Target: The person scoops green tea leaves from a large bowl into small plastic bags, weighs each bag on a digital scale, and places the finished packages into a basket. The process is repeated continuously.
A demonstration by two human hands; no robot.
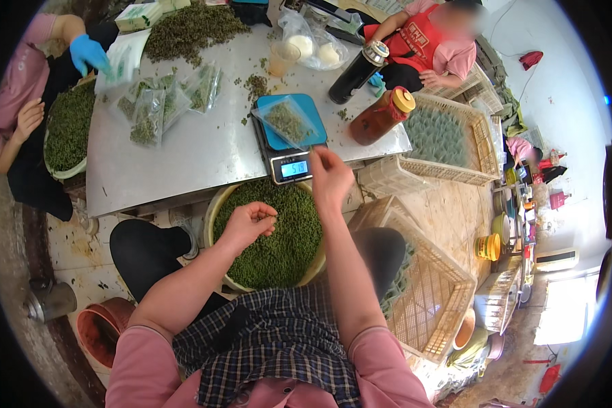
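Observation:
A clear plastic bag of small green plant pieces (288,121) lies on the blue plate of a digital scale (315,133), whose display is lit. My right hand (330,171) is at the scale's front right corner, thumb and fingertips together near the bag's lower corner; whether they pinch a small piece cannot be told. My left hand (251,224) hovers over a round tub of small green plant pieces (280,255), its thumb and index finger close together, with a possible tiny piece hidden between them. Several filled clear bags (150,115) lie on the metal table (204,153), left of the scale.
Right of the scale stand a black thermos (354,76) and a yellow-lidded jar (380,117). A co-worker's blue-gloved hand (89,53) is at the upper left, above another tub (70,127). A person in a red apron (418,38) sits across. Plastic crates (438,326) stand at right.

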